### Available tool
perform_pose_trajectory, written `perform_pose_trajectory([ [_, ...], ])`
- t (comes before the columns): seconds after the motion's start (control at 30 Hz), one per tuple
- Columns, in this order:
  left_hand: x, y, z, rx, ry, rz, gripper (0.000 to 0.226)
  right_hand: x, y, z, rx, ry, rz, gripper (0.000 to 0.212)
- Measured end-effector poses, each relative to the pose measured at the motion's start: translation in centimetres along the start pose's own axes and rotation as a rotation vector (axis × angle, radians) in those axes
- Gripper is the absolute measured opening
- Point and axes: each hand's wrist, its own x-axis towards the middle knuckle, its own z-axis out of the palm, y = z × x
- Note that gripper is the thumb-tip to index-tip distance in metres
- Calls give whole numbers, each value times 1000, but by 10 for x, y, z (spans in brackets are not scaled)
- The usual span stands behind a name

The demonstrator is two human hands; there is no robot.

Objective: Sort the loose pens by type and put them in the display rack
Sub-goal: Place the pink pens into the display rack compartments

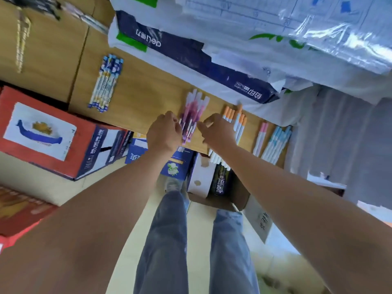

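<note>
The wooden table (137,92) carries a bundle of purple pens (192,115) near its front edge. Behind the purple pens lies a blue-and-white paper pack (191,54); well to their left, below the table edge, stands a red box (42,132). The left hand (164,132) is at the bundle's left side, its fingers (177,120) curled in against the pens and gripping them. The right hand (218,130) is at the bundle's right side, fingers bent; whether it holds a pen cannot be told. Left of the purple pens lie blue patterned pens (106,83). Just right lie orange-capped pens (238,122), then pink-capped pens (261,136) and light-blue pens (275,143).
</note>
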Motion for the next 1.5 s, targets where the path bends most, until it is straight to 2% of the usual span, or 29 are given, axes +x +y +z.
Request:
perform_pose_trajectory([
  [0.17,30,-4,13,69,3,55,32,39,-9,27,-92,87,72,43],
  [0.4,36,-4,18,141,65,129,42,46,-12,29,-185,124,133,65],
  [0.57,40,1,19,224,54,136,57,43,-16,30,-276,94,161,59],
  [0.73,46,3,18,361,33,135,54,42,-15,29,-269,78,117,39],
  [0.87,49,-1,15,410,0,149,49,41,-14,30,-254,77,79,32],
  [1.07,48,0,8,225,-2,126,36,34,-7,25,-83,49,-5,15],
  [1.27,22,16,-20,35,-56,198,27,-1,1,-5,177,-9,-66,10],
  [1.5,-39,84,-62,-251,-293,326,14,-83,3,-84,241,93,-66,14],
])
